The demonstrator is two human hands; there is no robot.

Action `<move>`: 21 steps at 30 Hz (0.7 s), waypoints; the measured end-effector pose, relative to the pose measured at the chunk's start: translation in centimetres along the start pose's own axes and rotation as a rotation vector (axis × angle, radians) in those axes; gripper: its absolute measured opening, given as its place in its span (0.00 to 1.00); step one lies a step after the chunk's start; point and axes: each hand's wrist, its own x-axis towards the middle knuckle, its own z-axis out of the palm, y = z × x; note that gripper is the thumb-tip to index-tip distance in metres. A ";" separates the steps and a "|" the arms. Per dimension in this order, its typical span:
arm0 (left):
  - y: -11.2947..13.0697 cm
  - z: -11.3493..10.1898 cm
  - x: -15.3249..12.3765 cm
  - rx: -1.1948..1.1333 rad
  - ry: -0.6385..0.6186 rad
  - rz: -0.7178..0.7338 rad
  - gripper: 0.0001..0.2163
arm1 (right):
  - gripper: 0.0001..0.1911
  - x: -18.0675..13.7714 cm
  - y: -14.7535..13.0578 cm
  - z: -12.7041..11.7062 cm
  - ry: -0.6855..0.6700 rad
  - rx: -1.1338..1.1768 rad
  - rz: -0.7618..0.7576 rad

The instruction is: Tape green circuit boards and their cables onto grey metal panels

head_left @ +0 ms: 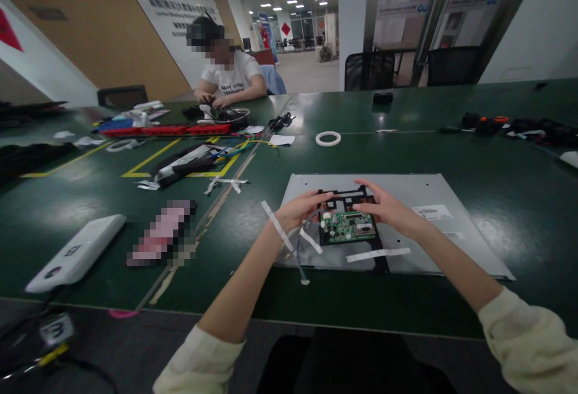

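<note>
- Left hand (300, 210) and right hand (388, 208) both grasp the black frame (342, 199), fingertips curled over its top edge from either side.
- Green circuit board (347, 227) sits within the frame, at 6 o'clock of the fingertips.
- Frame lies on a grey metal panel (424, 188), flat on the green table (497, 159).
- Wire bundle (298, 259) trails from the board toward 7 o'clock.
- White tape strip (378, 254) on the panel at 5 o'clock.
- Tape roll (328, 138) at 12 o'clock, well apart.
- White device (76, 252) at 9 o'clock.
- Co-worker (228, 75) seated at 11 o'clock, hands on own parts.

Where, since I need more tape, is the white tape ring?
Head view: the white tape ring lies on the green table, near centre, beyond the grey panel.
</note>
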 end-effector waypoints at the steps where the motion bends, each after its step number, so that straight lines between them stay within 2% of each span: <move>1: 0.3 0.4 0.3 -0.003 -0.006 0.003 0.13 | 0.38 0.2 0.1 -0.2 0.018 0.010 -0.019; 4: 1.1 1.0 1.3 -0.001 -0.069 0.067 0.16 | 0.32 0.1 0.3 -1.6 0.105 0.070 -0.046; 7: 1.2 0.6 2.2 0.046 -0.094 0.143 0.19 | 0.29 -0.3 0.5 -3.6 0.188 0.159 -0.041; 9: 0.7 -0.2 2.8 0.086 -0.064 0.217 0.20 | 0.28 -0.6 0.5 -4.8 0.231 0.215 -0.052; 11: 0.1 -1.0 3.4 0.177 0.018 0.301 0.19 | 0.27 -0.8 0.5 -5.6 0.276 0.250 -0.059; 13: -0.4 -1.5 3.7 0.343 0.113 0.395 0.17 | 0.26 -0.9 0.3 -5.8 0.299 0.270 -0.051; 15: -0.6 -1.7 3.9 0.485 0.138 0.449 0.17 | 0.25 -1.1 0.1 -5.8 0.296 0.279 -0.041; 21: -0.2 -1.4 3.2 0.641 0.001 0.341 0.20 | 0.25 -1.1 0.1 -5.9 0.277 0.253 -0.027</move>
